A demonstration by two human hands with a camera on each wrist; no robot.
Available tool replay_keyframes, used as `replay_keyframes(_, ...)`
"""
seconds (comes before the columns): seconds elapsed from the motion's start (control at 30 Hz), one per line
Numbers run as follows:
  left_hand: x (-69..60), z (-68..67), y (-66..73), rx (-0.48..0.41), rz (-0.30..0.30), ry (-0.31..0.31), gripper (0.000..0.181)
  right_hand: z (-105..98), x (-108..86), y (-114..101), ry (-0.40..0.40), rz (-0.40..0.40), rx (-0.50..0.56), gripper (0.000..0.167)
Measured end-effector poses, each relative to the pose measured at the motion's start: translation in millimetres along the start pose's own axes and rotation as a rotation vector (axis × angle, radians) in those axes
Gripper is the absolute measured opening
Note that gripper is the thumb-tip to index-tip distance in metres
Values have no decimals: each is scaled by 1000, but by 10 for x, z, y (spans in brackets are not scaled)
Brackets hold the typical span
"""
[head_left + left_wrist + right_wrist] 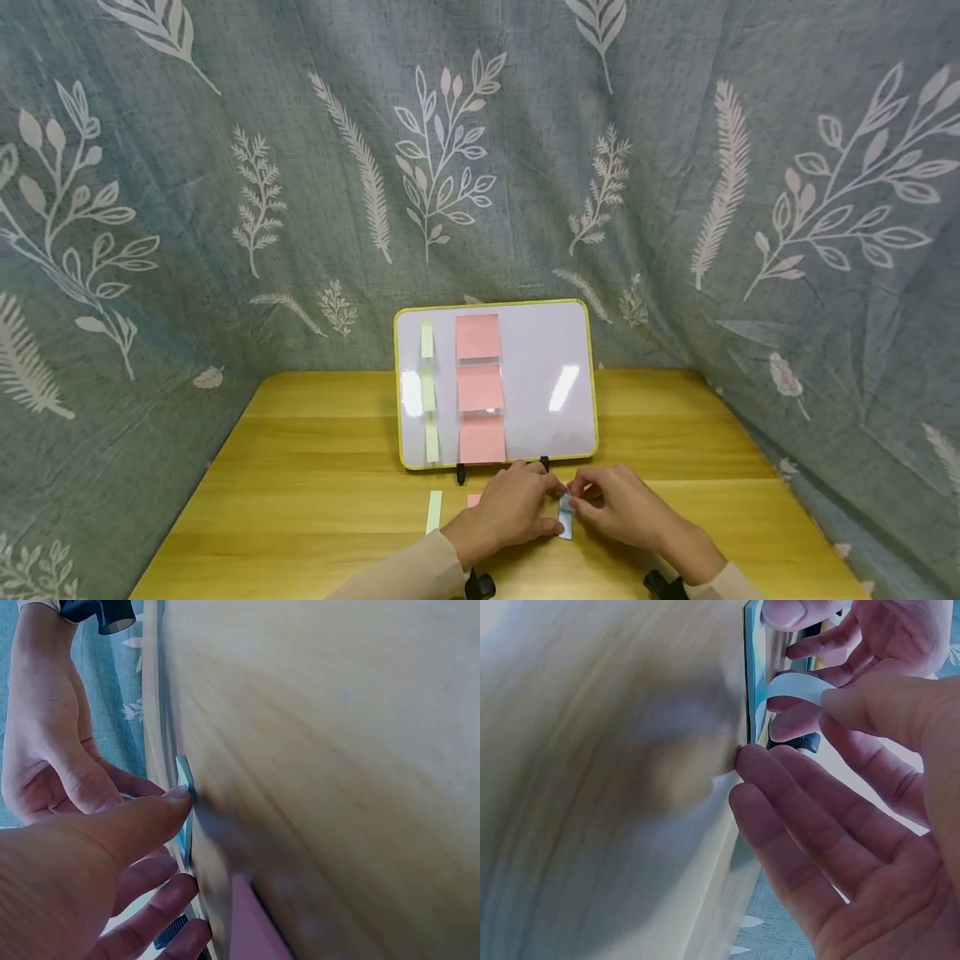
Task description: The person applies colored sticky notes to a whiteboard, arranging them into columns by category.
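A narrow blue sticky-note pad lies on the table in front of the whiteboard. My left hand holds this pad against the table, its thumb on the pad in the left wrist view. From the other side my right hand pinches the end of the top blue note between thumb and forefinger. That note bends up in an arc off the pad, and one end still touches it. In the right wrist view, the other right fingers extend beside the pad.
On the whiteboard are three green strips and three pink notes in two columns. A green pad and a pink pad, partly hidden by my left hand, lie on the wooden table. Black feet support the board.
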State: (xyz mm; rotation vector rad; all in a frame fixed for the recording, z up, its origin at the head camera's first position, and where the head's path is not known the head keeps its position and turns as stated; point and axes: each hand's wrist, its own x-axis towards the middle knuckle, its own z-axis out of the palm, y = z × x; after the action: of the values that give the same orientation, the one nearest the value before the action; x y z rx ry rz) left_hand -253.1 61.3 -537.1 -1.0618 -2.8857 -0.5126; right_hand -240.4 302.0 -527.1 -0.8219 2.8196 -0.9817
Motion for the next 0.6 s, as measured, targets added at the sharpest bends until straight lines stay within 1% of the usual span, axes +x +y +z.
replay_keyframes(0.2,6,-1,-28,10,6,-9,44,44,27,0,44,-19,24,14)
replay_keyframes(0.3,9,-4,-25,1,7,-10,43,55,31,-9,71,-13,33,14)
replay_keyframes(0.5,14,4,-16,-6,4,-8,43,65,64,-34,138,90,41,16)
replay_keyframes(0.6,30,-1,-15,-10,3,-7,42,71,94,-47,175,130,50,12)
